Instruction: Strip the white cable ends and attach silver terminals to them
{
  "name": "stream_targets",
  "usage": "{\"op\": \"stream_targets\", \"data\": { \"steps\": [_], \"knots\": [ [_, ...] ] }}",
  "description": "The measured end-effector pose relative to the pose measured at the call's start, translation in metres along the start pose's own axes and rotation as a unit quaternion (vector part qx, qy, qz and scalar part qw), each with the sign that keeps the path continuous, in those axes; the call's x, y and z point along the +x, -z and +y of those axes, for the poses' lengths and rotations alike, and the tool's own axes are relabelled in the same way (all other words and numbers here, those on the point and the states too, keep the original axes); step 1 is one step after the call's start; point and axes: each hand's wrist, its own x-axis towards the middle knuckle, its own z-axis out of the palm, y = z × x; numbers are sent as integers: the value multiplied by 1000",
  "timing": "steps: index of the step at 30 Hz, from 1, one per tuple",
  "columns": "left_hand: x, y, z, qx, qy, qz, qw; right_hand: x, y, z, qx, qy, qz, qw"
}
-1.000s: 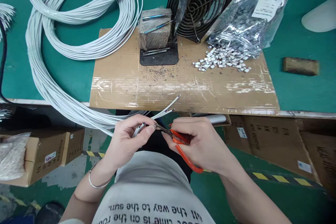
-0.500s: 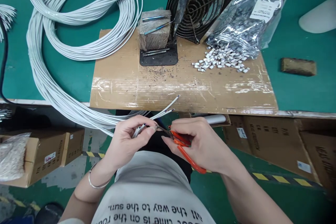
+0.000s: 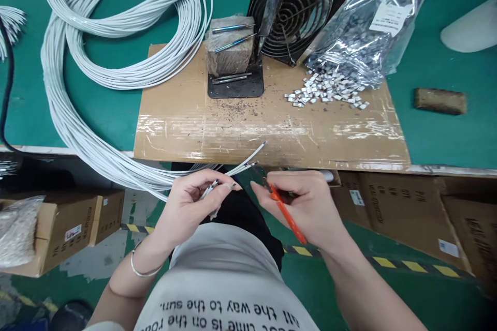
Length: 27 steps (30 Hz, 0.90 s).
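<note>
My left hand [image 3: 198, 197] is closed on the ends of several white cables [image 3: 210, 190], pinching one between thumb and forefinger. A dark cable tip shows just past the fingertips. Other loose cable ends [image 3: 254, 151] stick out above this hand, over the table's front edge. Scissors with orange handles [image 3: 288, 217] are held in my right hand [image 3: 305, 204], a short way to the right of the left fingertips. Their dark blades point up and left, apart from the cables. The long white cable bundle [image 3: 101, 150] runs from the left hand up onto the table.
On the cardboard sheet [image 3: 186, 119] are a block with metal rods [image 3: 229, 51], a soldering iron [image 3: 274, 5], a fan grille [image 3: 295, 15] and small white connectors [image 3: 330, 88] spilling from a plastic bag [image 3: 361, 31]. Cartons [image 3: 404, 212] stand below the table.
My right hand has drawn the scissors up and right, away from the cable at my left fingertips, and turned them. My left hand stays nearly in place, with the held ends shifted slightly.
</note>
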Motion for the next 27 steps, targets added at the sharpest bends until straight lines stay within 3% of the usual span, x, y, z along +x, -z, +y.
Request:
{"op": "stream_targets", "data": {
  "steps": [7, 10, 13, 16, 20, 27],
  "knots": [
    [-2, 7, -3, -95, 0, 11, 995, -4, 9, 6, 21, -66, 56, 996],
    [-1, 8, -8, -99, -23, 7, 995, -7, 12, 10, 23, -74, 76, 994],
    [1, 8, -11, -85, -50, 41, 994, -9, 14, 10, 16, -77, 82, 993],
    [0, 8, -10, -79, -34, 35, 996, -10, 14, 8, 17, -83, 90, 992],
    [-1, 8, -4, -72, 46, 17, 996, -9, 8, 6, 26, -55, 104, 993],
    [-3, 4, 0, -13, 40, 23, 999, 3, -16, -8, 118, -1, 63, 991]
  ]
}}
